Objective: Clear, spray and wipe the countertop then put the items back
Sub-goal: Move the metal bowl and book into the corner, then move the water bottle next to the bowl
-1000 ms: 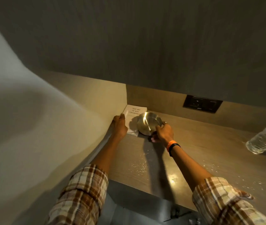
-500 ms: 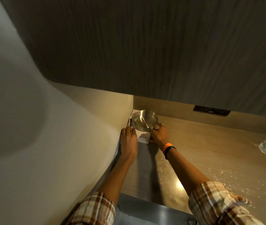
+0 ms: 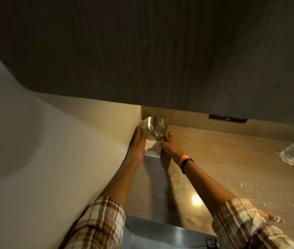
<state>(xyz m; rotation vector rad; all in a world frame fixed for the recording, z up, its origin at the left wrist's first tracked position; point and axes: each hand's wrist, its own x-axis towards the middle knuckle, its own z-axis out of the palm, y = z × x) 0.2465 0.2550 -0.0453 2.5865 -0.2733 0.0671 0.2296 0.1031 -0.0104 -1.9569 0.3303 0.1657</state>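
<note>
Warm, dim light falls under the dark cabinet above me. A bright glare spot sits on the wet countertop between my forearms, and droplets sparkle around it. My arms throw long dark shadows toward the counter's front edge. The metal bowl gleams in the corner. The frame edges curve and smear, and my sleeves look blurred.

Both arms outstretched, left hand flat, right hand curled.
</note>
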